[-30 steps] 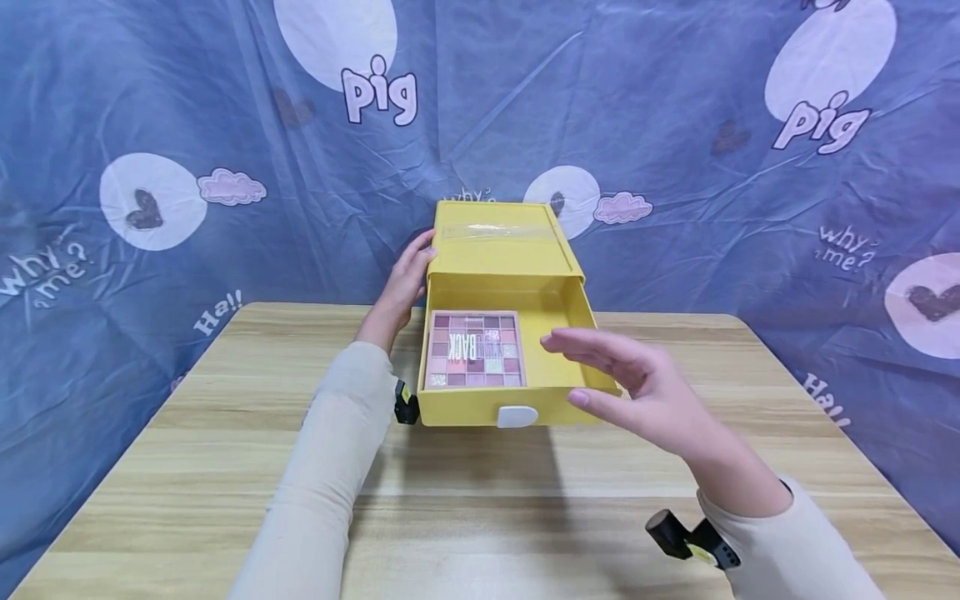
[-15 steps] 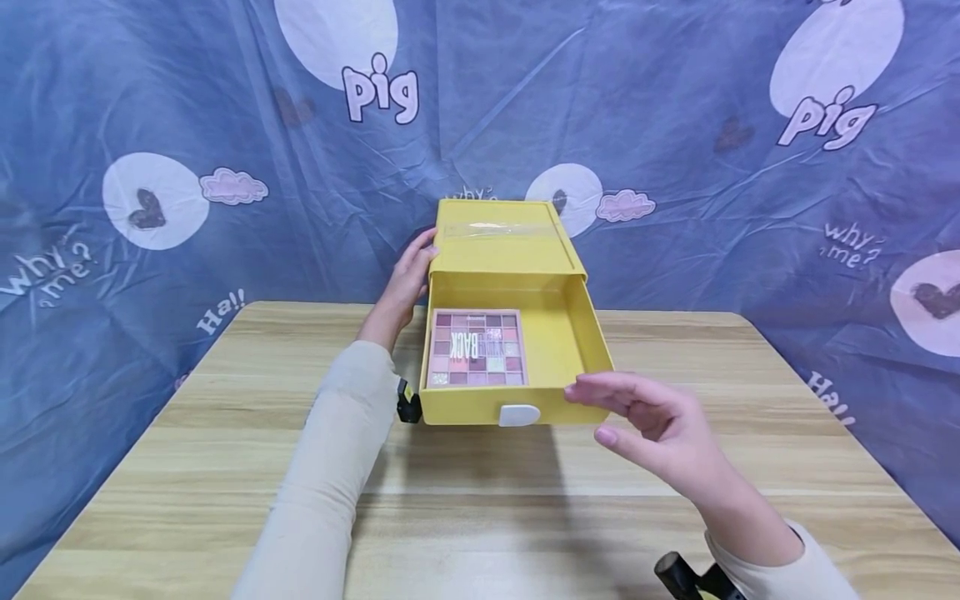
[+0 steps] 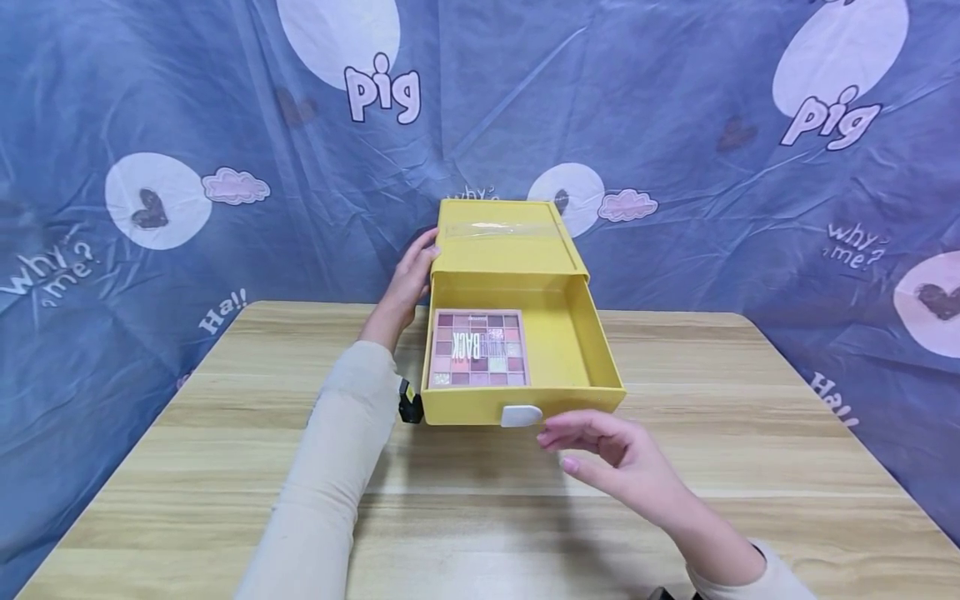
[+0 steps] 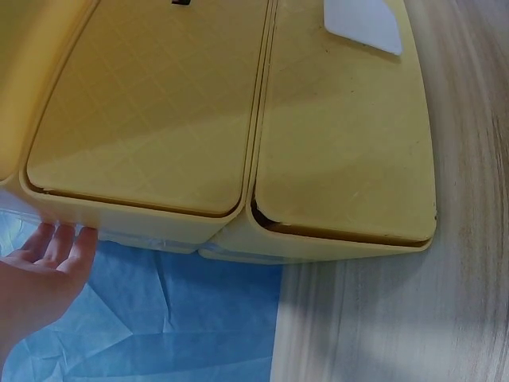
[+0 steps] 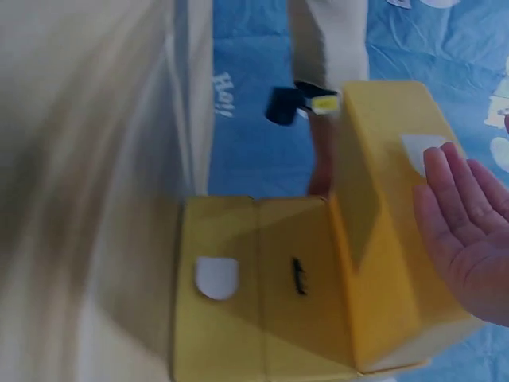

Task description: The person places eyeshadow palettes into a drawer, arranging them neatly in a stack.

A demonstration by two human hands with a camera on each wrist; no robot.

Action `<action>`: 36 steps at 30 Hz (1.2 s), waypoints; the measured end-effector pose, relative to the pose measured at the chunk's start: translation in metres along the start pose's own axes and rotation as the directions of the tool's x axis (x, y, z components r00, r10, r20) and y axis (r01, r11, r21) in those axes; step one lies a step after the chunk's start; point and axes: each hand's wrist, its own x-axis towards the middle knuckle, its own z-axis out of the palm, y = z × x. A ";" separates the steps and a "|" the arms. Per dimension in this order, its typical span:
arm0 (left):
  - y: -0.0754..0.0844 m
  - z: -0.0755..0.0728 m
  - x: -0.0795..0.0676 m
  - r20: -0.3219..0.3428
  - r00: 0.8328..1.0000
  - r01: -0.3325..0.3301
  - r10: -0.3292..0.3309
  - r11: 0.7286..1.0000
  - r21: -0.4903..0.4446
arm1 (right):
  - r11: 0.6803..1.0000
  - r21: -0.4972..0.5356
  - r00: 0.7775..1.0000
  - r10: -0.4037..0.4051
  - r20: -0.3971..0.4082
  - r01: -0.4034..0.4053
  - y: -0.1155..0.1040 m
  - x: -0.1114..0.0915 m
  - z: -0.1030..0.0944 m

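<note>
A yellow drawer cabinet (image 3: 517,252) stands at the back of the table, its top drawer (image 3: 562,337) pulled out. Inside the drawer, on the left, lies a pink eyeshadow palette (image 3: 480,350) marked "BACK". My left hand (image 3: 405,285) rests against the cabinet's left side; in the left wrist view its extended fingertips (image 4: 82,243) touch the yellow wall. In front of the drawer, just right of and below its white handle (image 3: 521,416), my right hand (image 3: 615,462) hovers with loosely bent fingers and holds nothing. The right wrist view shows those fingers close to the handle (image 5: 421,151).
Lower drawers sit beneath: one bears a white handle (image 5: 216,278), another a small black piece (image 5: 298,276). The wood-grain table (image 3: 225,467) extends around the cabinet. A blue printed cloth (image 3: 480,108) hangs right behind.
My right hand has drawn back from over the drawer's right side and moved down in front of it, beside the handle. My left hand, the palette and the drawer look unmoved.
</note>
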 end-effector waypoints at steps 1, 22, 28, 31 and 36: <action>0.000 0.000 0.000 0.002 1.000 0.000 0.000 1.000 -0.002 | 1.000 -0.003 1.000 0.022 -0.003 -0.022 0.003 -0.001 0.002; -0.001 0.001 0.001 0.007 1.000 -0.007 0.007 1.000 -0.022 | 0.957 0.162 0.950 0.265 -0.163 -0.239 0.042 0.007 0.036; 0.000 0.000 0.000 0.003 1.000 -0.002 0.002 1.000 -0.001 | 0.944 0.255 0.925 0.276 -0.259 -0.210 0.111 -0.008 0.034; 0.000 0.000 -0.001 0.002 1.000 -0.001 0.001 1.000 0.012 | 0.917 0.330 0.884 0.336 -0.327 -0.226 0.135 -0.013 0.035; -0.001 0.000 0.000 0.004 1.000 -0.002 0.002 1.000 0.017 | 0.885 0.425 0.833 0.375 -0.407 -0.191 0.148 -0.012 0.038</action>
